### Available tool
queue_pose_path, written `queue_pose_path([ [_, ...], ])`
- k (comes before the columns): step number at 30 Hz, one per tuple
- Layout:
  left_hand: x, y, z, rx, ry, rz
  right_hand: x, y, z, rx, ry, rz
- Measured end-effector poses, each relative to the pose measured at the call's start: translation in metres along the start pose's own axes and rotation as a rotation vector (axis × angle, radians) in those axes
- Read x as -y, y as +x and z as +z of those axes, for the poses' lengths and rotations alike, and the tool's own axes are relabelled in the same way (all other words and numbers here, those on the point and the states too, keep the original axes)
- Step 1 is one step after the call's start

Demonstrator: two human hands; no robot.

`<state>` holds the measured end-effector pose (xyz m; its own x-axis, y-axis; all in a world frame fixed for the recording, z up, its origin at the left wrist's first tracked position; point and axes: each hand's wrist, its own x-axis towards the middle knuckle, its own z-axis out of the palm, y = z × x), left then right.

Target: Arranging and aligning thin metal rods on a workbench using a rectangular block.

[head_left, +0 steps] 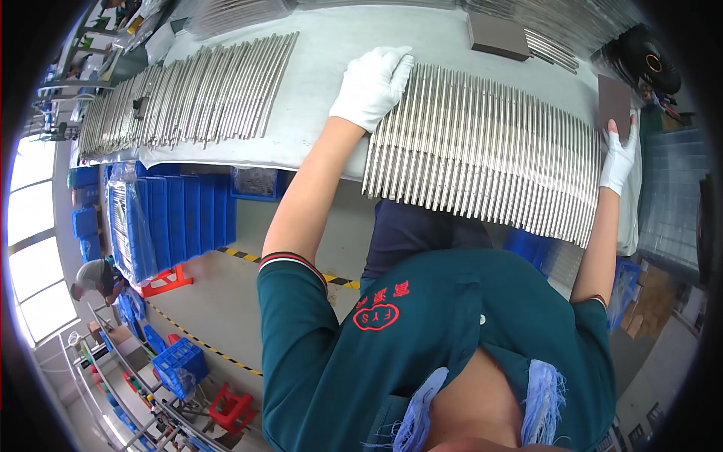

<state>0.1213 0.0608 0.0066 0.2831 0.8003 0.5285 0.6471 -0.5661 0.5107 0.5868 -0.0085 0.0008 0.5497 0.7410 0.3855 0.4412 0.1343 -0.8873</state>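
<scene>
Dozens of silver rods in one close row, side by side on pale surface, near ends reaching past its front edge toward green shirt. Left grip: white-gloved, at upper left end of row, against outermost rods, fingers together; cannot tell whether closed around any. Right grip: white glove, bare fingertips, just beyond row's right end; narrow, holding flat brown block by its lower part. Second block on far side of surface, beside smaller bundle. Looser batch of similar rods well apart, to left. Black round device near far right corner. Lower left: blue bins, red stool, stooping co-worker.
</scene>
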Motion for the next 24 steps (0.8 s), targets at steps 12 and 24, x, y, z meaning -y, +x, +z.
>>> queue_pose_path([
  [12,-0.025,0.029,0.021,-0.003,0.151,0.420,-0.006,0.002,-0.002,0.008,0.003,-0.030],
  [24,0.027,0.011,-0.012,0.124,0.334,0.303,-0.009,0.004,-0.006,0.005,0.062,0.059],
])
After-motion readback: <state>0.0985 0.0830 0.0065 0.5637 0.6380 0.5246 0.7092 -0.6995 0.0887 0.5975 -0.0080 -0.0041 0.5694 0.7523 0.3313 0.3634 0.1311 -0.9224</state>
